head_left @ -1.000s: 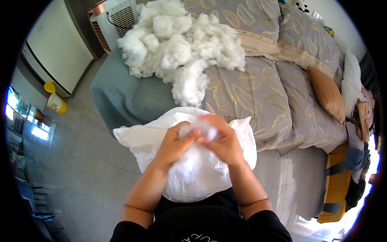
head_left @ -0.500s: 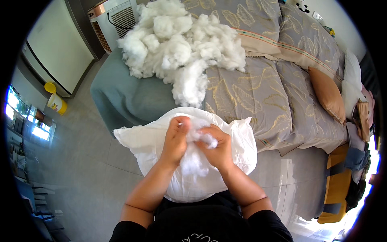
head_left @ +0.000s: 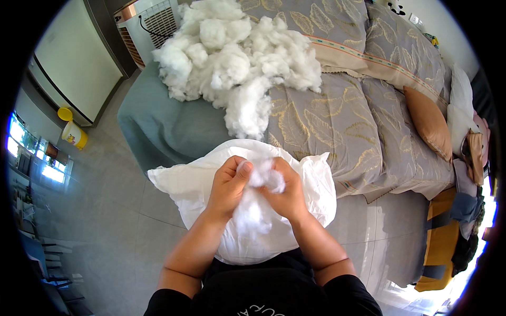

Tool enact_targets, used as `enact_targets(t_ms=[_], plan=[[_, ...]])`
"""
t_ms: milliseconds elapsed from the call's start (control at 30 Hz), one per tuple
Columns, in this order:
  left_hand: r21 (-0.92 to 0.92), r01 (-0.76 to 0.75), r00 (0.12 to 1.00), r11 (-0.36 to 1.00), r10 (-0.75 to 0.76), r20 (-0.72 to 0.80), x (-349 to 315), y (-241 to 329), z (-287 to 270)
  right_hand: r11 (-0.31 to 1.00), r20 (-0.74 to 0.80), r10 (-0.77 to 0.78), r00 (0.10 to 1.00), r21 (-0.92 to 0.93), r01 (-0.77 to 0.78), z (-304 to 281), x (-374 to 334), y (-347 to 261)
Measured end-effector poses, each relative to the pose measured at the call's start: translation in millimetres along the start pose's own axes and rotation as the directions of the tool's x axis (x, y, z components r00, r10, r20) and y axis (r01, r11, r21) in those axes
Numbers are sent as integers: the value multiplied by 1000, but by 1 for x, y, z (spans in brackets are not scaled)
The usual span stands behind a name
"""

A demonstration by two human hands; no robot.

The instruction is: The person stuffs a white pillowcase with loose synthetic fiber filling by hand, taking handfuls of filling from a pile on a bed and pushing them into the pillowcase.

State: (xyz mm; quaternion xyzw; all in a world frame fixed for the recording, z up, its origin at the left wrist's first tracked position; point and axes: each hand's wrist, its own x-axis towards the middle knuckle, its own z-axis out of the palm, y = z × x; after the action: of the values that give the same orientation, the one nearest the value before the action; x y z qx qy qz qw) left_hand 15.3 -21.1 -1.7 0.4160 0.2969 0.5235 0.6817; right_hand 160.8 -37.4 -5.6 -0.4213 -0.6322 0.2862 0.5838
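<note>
Between my two hands is a tuft of white fibre stuffing (head_left: pixel 268 179), part of it hanging down below my palms. My left hand (head_left: pixel 227 185) has its fingers curled and its thumb pressed against the tuft. My right hand (head_left: pixel 286 190) grips the other side, its fingertips partly hidden by the fluff. Beneath both hands a white fabric pillow cover (head_left: pixel 195 184) lies across my lap, its corners spread to either side. Just beyond it, a large heap of the same stuffing (head_left: pixel 232 58) rests on the sofa, with one clump reaching down towards the cover.
The sofa (head_left: pixel 327 121) has a grey leaf-patterned cover and a blue-green cloth (head_left: pixel 158 116) on its left end. A brown cushion (head_left: pixel 426 121) leans at the right. Behind the heap stands an air cooler (head_left: pixel 153 23). A yellow-and-white bucket (head_left: pixel 75 135) is on the floor at left.
Both hands have shifted slightly, and the fluff between them has changed shape. My left hand is a little lower, while the cover and the heap stay in place.
</note>
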Motion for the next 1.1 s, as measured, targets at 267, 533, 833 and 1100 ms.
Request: enact_targets(t_ms=[267, 533, 833, 1100], plan=[[-45, -89, 978, 995, 79, -191, 1, 15, -11, 745, -118, 435, 893, 604, -283, -36, 7, -6], [212, -43, 995, 976, 62, -83, -1, 0, 8, 958, -40, 206, 978, 212, -193, 0, -6, -2], [368, -20, 998, 930, 39, -46, -1, 10, -2, 819, 8, 462, 887, 379, -430, -17, 1, -13], [37, -136, 980, 990, 140, -142, 1, 18, -7, 772, -37, 496, 868, 477, -421, -37, 6, 2]])
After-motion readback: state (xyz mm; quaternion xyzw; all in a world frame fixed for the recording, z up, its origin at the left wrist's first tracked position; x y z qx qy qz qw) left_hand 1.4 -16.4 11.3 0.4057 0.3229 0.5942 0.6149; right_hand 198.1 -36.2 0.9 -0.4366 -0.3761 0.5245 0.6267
